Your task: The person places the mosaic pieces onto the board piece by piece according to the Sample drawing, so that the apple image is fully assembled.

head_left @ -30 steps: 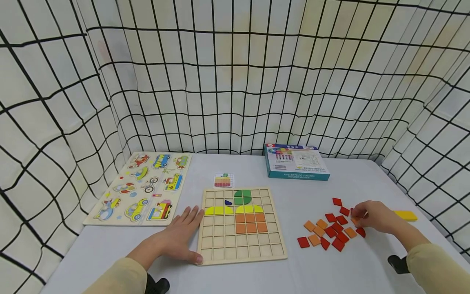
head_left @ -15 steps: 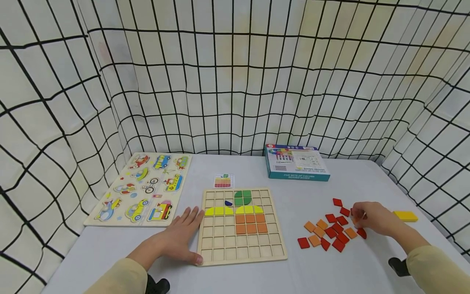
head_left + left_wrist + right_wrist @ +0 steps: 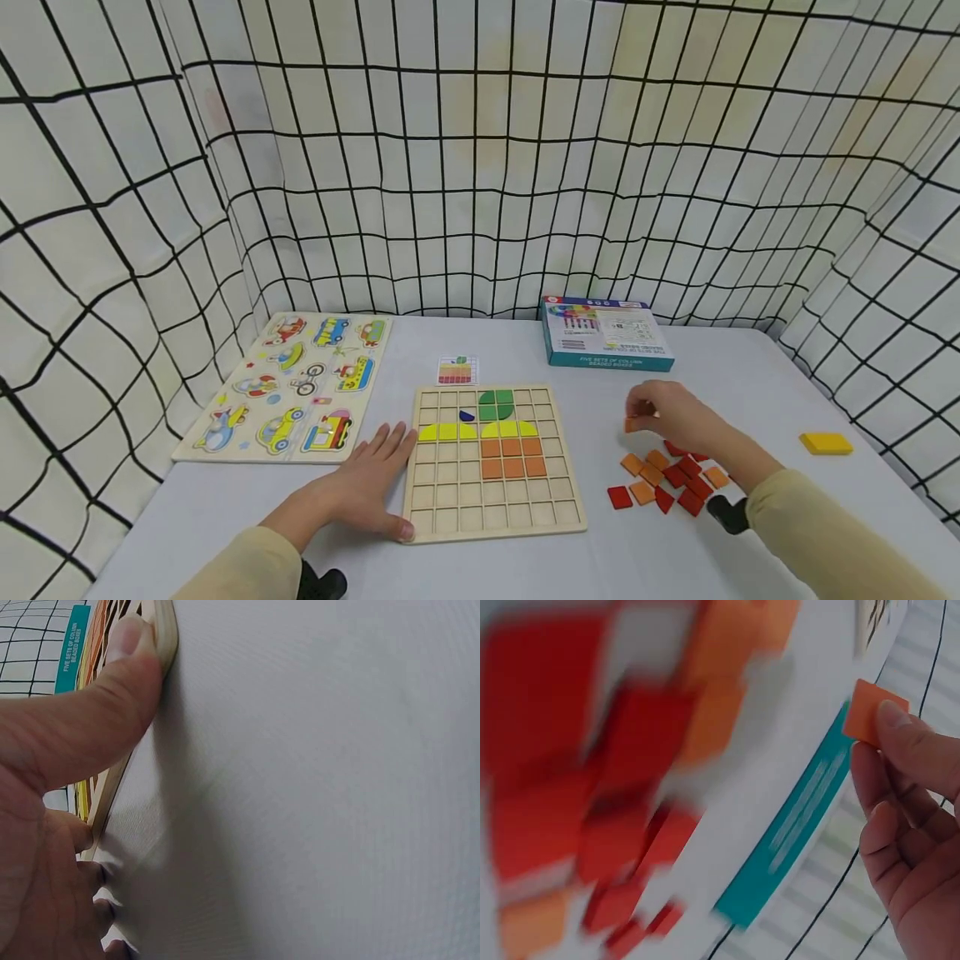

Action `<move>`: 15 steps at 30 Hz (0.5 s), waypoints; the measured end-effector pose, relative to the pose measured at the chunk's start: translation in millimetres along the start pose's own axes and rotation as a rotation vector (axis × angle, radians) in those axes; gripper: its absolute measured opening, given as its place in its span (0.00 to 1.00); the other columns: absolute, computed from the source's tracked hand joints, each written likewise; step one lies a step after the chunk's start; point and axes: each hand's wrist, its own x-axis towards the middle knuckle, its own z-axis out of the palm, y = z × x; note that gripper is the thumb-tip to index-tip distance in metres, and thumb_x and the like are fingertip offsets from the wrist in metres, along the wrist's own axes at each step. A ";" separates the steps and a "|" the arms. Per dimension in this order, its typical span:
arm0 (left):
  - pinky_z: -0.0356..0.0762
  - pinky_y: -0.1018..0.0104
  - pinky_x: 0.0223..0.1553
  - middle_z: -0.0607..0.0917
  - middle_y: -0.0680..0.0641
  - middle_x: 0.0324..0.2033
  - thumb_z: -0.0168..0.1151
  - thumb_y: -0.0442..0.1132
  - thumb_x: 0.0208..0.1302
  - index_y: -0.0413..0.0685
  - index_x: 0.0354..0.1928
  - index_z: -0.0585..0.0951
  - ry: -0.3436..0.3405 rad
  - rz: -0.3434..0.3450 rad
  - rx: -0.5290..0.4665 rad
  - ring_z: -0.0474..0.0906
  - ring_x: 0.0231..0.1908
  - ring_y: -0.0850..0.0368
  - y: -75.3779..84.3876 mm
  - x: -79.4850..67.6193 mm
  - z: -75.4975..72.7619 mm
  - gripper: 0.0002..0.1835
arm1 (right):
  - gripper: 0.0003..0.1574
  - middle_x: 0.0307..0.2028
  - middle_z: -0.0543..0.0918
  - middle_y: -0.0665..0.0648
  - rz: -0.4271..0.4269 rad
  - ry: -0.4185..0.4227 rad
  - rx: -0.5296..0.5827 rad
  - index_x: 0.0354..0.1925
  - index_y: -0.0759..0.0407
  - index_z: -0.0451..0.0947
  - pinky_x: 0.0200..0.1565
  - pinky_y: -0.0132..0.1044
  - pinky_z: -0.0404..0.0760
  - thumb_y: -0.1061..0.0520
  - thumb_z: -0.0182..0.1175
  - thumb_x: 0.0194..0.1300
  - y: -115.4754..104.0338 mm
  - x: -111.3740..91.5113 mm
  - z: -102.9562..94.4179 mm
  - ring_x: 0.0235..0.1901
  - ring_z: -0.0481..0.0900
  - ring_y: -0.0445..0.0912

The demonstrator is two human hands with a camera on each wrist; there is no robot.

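My right hand (image 3: 671,414) is raised over the far side of the loose tiles. Its thumb and forefinger pinch an orange square tile (image 3: 865,712), plain in the right wrist view. On the left edge of the wooden grid board (image 3: 457,521) rests my left hand (image 3: 367,483), fingers straight, the thumb at the near corner. Green quarter tiles (image 3: 496,404), a small dark blue tile (image 3: 467,416), yellow curved tiles (image 3: 447,431) and two rows of orange squares (image 3: 512,458) lie in the board. Red tiles (image 3: 691,502) and orange tiles (image 3: 632,463) are heaped to its right, partly hidden behind the right forearm.
A small pattern card (image 3: 457,369) lies beyond the board. At the left is a vehicle picture puzzle (image 3: 288,392). A teal-edged box (image 3: 609,333) stands at the back right, and a yellow block (image 3: 826,443) at the far right. Black netting (image 3: 474,175) hangs around the table.
My right hand has lifted from the right side of the tile heap and moved left, carrying an orange tile. My left hand stays on the board.
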 end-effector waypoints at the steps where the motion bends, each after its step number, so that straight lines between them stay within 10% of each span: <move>1: 0.43 0.28 0.76 0.48 0.30 0.80 0.79 0.61 0.47 0.35 0.80 0.51 0.001 -0.001 -0.001 0.38 0.80 0.28 -0.2 -0.2 0.1 0.68 | 0.08 0.33 0.82 0.47 -0.023 -0.002 0.012 0.36 0.52 0.82 0.43 0.35 0.84 0.64 0.70 0.63 -11.1 7.4 4.6 0.38 0.77 0.44; 15: 0.41 0.28 0.77 0.47 0.33 0.81 0.79 0.62 0.46 0.37 0.80 0.51 0.004 -0.010 0.007 0.38 0.80 0.29 -4.4 4.3 4.3 0.68 | 0.06 0.36 0.85 0.50 -0.207 -0.104 0.180 0.37 0.53 0.86 0.47 0.36 0.85 0.64 0.66 0.68 -120.6 73.5 59.7 0.38 0.77 0.43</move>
